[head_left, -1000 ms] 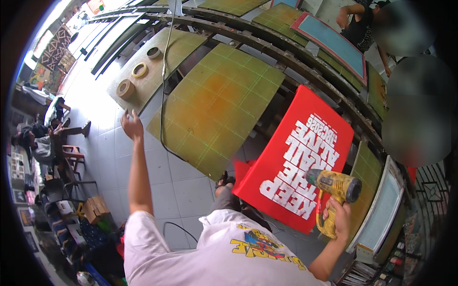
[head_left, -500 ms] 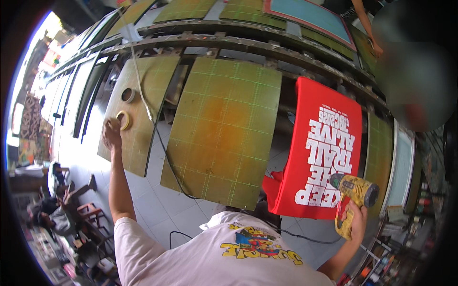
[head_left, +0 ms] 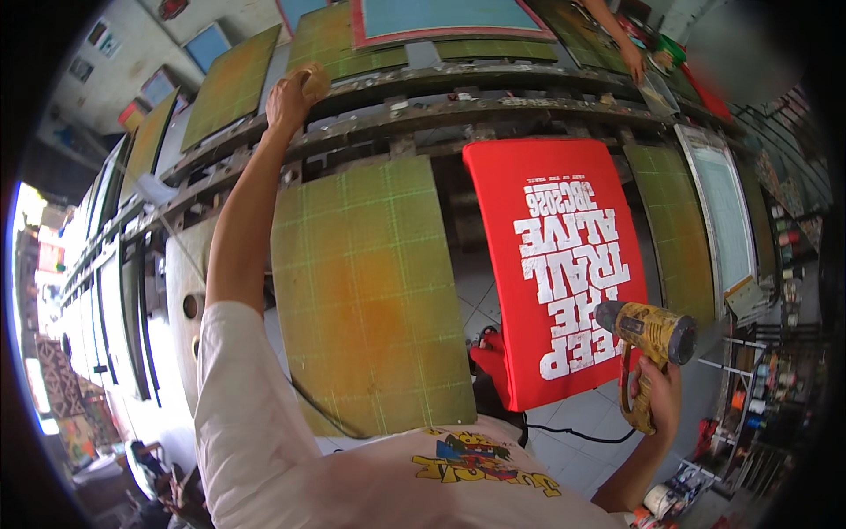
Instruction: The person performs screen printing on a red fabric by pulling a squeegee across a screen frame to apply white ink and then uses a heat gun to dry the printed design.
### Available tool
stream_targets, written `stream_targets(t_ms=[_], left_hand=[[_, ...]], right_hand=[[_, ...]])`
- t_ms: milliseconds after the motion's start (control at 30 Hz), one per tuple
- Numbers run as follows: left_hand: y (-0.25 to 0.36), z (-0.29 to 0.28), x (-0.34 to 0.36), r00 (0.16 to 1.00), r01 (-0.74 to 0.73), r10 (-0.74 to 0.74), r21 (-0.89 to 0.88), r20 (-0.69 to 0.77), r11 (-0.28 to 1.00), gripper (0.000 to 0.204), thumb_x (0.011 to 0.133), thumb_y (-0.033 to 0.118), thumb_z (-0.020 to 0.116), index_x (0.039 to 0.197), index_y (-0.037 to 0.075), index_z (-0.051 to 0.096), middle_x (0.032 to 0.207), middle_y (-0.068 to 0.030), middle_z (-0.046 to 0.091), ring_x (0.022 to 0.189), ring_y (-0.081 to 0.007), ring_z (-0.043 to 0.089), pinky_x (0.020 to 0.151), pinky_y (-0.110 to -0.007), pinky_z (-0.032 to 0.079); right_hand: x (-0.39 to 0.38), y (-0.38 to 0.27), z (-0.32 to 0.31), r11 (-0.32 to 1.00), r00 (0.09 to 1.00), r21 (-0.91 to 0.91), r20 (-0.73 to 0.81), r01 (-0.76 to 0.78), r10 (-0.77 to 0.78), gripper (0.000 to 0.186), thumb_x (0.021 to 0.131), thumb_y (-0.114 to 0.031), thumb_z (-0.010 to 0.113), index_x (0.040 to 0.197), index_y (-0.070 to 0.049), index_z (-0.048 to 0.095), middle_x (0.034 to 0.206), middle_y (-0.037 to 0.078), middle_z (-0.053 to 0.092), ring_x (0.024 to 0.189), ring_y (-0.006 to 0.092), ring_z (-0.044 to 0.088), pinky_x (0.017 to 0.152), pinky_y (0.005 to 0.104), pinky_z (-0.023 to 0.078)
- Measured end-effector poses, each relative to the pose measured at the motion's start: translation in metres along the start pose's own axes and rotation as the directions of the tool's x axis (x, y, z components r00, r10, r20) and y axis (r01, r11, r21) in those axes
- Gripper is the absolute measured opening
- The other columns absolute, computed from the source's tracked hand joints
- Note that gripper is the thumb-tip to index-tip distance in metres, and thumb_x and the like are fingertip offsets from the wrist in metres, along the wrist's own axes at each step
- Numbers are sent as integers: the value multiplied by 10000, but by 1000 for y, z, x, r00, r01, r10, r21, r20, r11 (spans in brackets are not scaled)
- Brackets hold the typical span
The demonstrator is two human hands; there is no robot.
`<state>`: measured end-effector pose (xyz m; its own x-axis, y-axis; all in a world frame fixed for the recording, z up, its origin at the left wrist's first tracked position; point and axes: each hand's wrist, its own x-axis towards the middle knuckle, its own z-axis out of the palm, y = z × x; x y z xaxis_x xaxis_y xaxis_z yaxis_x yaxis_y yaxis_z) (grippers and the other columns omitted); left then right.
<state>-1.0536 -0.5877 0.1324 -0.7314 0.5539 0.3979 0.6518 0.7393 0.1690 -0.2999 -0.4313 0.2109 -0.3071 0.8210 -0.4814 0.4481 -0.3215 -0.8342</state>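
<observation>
Right hand (head_left: 663, 390) grips the heat gun (head_left: 654, 330) by its handle (head_left: 638, 413) — likely to avoid the nozzle (head_left: 606, 313); left hand (head_left: 286, 104) clasps a brown roll (head_left: 315, 81)

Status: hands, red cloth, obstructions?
Left hand gripping tape roll; right hand holding heat gun. Red cloth spread flat. Heat gun blocks view of some white print.

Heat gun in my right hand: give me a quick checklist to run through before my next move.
1. Heat gun gripped in your right hand: ok.
2. Heat gun switched on or off: cannot tell.
3. Nozzle clear of the red fabric: cannot tell; it overlaps the white print in this view.
4. Printed face of the red fabric spread out smoothly: ok.
5. Left hand free: not ok, it grips a tape roll.
</observation>
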Motion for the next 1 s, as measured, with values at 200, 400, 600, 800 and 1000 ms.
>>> stream_targets(t_ms=[200, 400, 600, 800, 1000], left_hand=[[-25, 162, 151, 980, 96, -121, 159, 155, 983, 482, 854, 312, 782, 1313, 204, 679, 1225, -174, 742, 1162, -365, 705, 948, -510, 576], [-139, 288, 245, 994, 21, -64, 410, 93, 912, 530, 942, 611, 560, 1213, 184, 718, 1189, -170, 756, 1103, -397, 731, 915, -541, 581], [-204, 297, 293, 985, -162, 140, 257, 99, 953, 630, 956, 492, 638, 1516, 222, 539, 1398, -130, 671, 1233, -384, 674, 1019, -514, 544], [-222, 262, 154, 931, -365, 280, 584, 235, 725, 604, 1016, 146, 527, 1595, 296, 444, 1562, -48, 551, 1282, -281, 658, 1003, -361, 569], [-470, 39, -30, 911, 291, -350, 260, 219, 921, 776, 1036, 558, 518, 1644, 110, 339, 1629, -192, 432, 1455, -347, 480, 1195, -404, 406]], right_hand=[[-16, -11, 13, 990, 971, 30, -192, -140, 143, 283, 930, -91, 686, 1169, 24, 589, 796, 69, 593, 572, 157, 579, 502, 303, 471], [-4, -4, 41, 976, 910, 158, -364, -149, 198, 234, 922, -173, 706, 1011, 22, 611, 797, 87, 614, 524, 155, 562, 474, 294, 451], [11, 0, 41, 973, 941, 133, -257, -190, 218, 204, 941, -159, 685, 969, 28, 608, 792, 92, 604, 563, 162, 570, 516, 306, 447], [10, -28, 74, 972, 950, 33, -204, -234, 236, 194, 951, -108, 681, 1059, 32, 602, 795, 90, 604, 556, 170, 567, 515, 316, 450], [33, -7, 62, 986, 990, 114, -55, -120, 127, 241, 954, -92, 711, 1138, 16, 599, 821, 76, 616, 596, 167, 593, 520, 309, 458]])
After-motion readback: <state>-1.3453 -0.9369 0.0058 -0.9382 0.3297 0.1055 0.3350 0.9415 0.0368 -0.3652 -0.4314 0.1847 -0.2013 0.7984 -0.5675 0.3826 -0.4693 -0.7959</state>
